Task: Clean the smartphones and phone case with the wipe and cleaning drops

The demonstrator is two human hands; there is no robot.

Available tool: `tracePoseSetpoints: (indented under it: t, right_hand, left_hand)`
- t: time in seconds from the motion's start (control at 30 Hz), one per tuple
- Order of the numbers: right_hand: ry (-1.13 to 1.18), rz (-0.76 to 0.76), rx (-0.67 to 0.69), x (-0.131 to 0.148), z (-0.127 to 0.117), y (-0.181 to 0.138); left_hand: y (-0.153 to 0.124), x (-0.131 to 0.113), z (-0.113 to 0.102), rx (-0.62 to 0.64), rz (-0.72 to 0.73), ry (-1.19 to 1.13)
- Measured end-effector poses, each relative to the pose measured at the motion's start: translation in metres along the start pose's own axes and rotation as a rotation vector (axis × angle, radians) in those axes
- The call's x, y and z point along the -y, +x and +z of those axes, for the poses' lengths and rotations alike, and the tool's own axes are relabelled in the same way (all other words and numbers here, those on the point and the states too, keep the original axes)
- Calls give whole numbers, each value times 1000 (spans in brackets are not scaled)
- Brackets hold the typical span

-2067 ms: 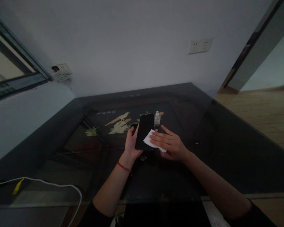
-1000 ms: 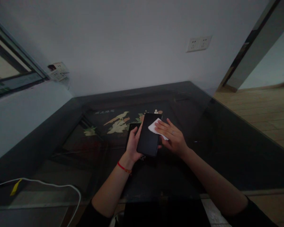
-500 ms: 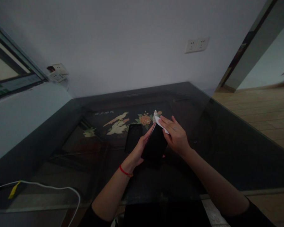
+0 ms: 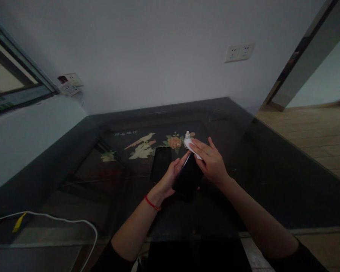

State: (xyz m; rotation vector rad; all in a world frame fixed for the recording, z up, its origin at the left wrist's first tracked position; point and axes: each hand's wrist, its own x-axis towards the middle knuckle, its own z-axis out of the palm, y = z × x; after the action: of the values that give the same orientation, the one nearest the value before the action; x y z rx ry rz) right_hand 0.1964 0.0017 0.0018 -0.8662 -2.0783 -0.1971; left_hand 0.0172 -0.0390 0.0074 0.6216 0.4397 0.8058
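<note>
Now the left hand [image 4: 170, 177] grips the phone [image 4: 188, 177] mid-frame, fingers wrapped; right hand [image 4: 212, 162] presses a wipe [image 4: 190, 145] flat-fingered on it.

There is one view only, from a camera worn on the person's head, looking forward and down toward twelve o'clock across the dark table [image 4: 272, 181], close above both forearms, with the wall sockets [image 4: 239, 52] at one o'clock beyond.
</note>
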Motion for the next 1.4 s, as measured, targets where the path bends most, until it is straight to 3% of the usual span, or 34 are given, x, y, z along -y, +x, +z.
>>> tracePoseSetpoints:
  t: [0.17,0.3,0.57,0.8,1.07,1.27,1.4]
  right_hand:
    - [34,-132,118,12,6,0]
    - [114,-283,228,31,14,-2]
    - [169,-357,231,45,15,-7]
    - [144,-511,280,39,14,-9]
    - [191,-504,68,17,1,-8]
    - [161,-529,148,25,2,-4]
    - [212,-507,84,20,0,-4]
  left_hand:
    - [4,-1,1,-96,-39,-175]
    - [7,-5,1,-234,65,-301]
    - [6,-8,0,-278,206,-306]
    - [2,-22,3,-409,286,-357]
    - [-3,-29,5,-384,328,-338]
    - [0,-26,5,-408,327,-320]
    - [-3,-27,0,-365,336,-303]
